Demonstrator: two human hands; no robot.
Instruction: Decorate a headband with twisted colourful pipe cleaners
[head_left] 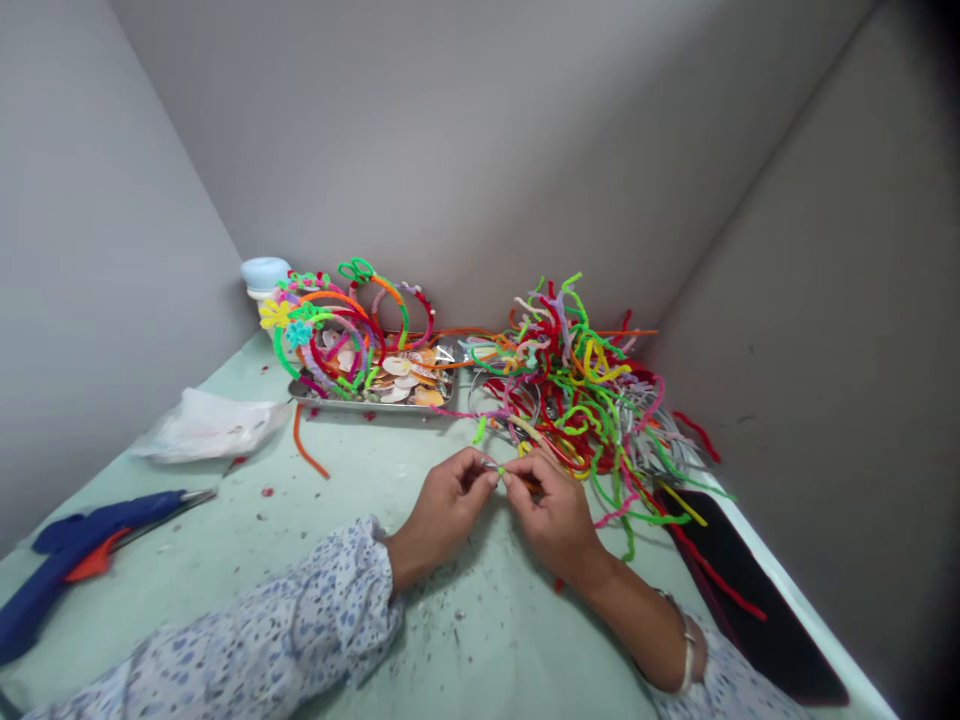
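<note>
Near the middle of the table my left hand point(450, 500) and my right hand point(551, 505) meet, fingertips pinched together. Between them is a small light green piece point(501, 471), which looks like pipe cleaner; both hands hold it. A thin whitish strand shows by my left fingertips. Just beyond my right hand lies a tangled heap of coloured pipe cleaners point(577, 400) in red, green, yellow, pink and grey. A short bright green bit point(480, 431) rests on the table behind my fingers.
A metal tray point(360, 404) holds shell-like discs and pipe-cleaner hoops. To the left are a plastic bag point(214, 425), a blue glue gun point(97, 530) and an orange pipe cleaner point(306, 445). A black flat device point(772, 610) lies right; a pale blue-lidded container point(265, 272) stands back left.
</note>
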